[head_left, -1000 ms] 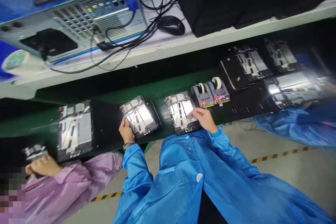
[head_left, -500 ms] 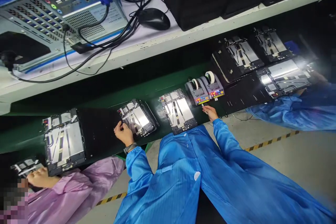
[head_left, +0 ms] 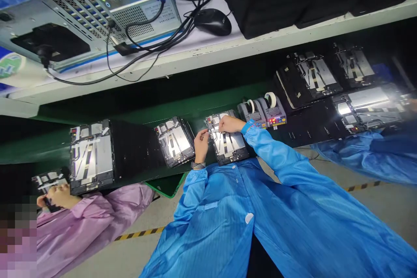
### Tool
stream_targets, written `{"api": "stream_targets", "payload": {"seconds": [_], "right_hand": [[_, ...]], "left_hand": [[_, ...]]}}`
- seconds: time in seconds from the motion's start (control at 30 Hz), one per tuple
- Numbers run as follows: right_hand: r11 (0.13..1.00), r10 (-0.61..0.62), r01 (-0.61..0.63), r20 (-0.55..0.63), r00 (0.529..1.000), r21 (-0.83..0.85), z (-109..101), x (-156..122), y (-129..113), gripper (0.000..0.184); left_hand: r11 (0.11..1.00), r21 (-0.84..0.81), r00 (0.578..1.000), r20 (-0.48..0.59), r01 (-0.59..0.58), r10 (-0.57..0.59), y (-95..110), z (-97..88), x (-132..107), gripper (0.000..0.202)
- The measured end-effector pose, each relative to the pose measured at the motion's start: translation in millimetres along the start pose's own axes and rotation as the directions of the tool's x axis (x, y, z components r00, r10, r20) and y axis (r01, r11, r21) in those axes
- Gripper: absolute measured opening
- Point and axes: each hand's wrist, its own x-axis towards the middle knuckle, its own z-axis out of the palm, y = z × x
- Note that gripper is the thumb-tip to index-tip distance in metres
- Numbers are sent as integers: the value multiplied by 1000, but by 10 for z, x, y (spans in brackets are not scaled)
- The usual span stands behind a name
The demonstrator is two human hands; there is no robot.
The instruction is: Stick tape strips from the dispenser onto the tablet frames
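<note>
One flat, rectangular device (head_left: 228,143) on the dark surface (head_left: 137,152), directly ahead of a crinkled blue coat (head_left: 224,195). Shows glossy silver panels crossed by narrow dark and pale strips, with a matte black band along the near edge. Over its far part, the right hand (head_left: 231,124), fingertips bunched (cannot tell whether pinching something). At its left edge, the left hand (head_left: 201,144), fingers curled; cannot tell whether gripping anything. To the right, two boxy grey tape dispensers (head_left: 274,113) bearing ring-shaped white rolls (head_left: 272,99). To the left, a stack of similar devices (head_left: 176,141), thin and shiny. Differs from half a second ago: right hand from the dispensers' front to the device, left hand away from the stack, both now close together.
</note>
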Motion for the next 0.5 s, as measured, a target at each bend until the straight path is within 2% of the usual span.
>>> {"api": "stream_targets", "payload": {"seconds": [0.07,0.13,0.5], "right_hand": [[994,57,-54,21,998,-98,-11,131,-128,13],[986,56,-50,33,998,-161,-10,181,-172,13],[939,42,-22,51,998,-343,-32,141,-342,15]], "left_hand": [[1000,-18,1000,20,-11,11,-14,11,14,39],[999,-27,999,29,-22,23,-21,6,25,37],[995,59,996,41,-83,81,19,4,90,32]]}}
